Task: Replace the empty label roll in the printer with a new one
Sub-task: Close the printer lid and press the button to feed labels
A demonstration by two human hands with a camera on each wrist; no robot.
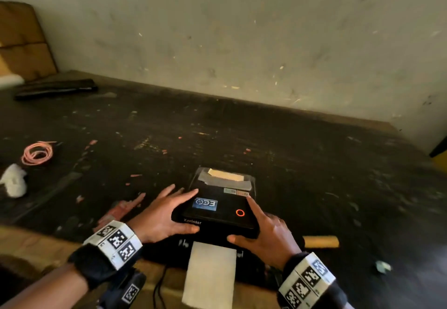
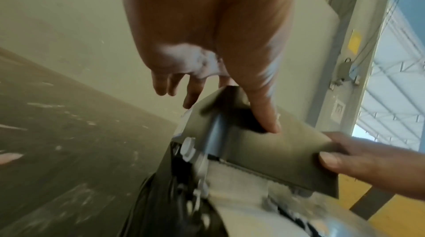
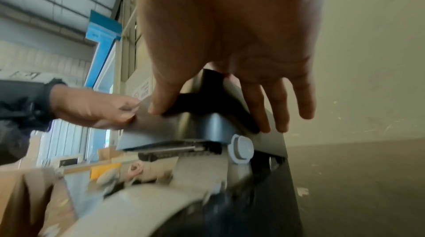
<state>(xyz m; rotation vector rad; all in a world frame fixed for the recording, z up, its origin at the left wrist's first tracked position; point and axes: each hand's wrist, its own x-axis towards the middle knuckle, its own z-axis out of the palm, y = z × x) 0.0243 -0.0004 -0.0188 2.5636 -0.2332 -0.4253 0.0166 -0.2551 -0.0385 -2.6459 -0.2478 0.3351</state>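
One black box-shaped label printer point(image 1: 217, 214) stands at the near edge of the dark scuffed worktable point(image 1: 266, 144), and its glossy flat lid point(image 1: 219, 208) is not yet fully down: both wrist views show a gap under it, with the roller and a wide pale roll visible inside.

Two hands hold this lid. The left hand point(image 1: 167, 214) has its fingers spread flat on the top and its thumb under the front edge; the right hand point(image 1: 263, 226) does the same on the other side, fingers nearly straight, thumb clamped below.

One white strip of label paper point(image 1: 210, 275) hangs out of the front slot. One tan cardboard tube point(image 1: 320, 241), probably the empty core, lies on the table to the right.

The risk, as it seems, is in the closing. If one side is pressed harder, the lid may latch only there. If the strip sits crooked, it may be pinched and jam. The thumbs underneath may also be caught.
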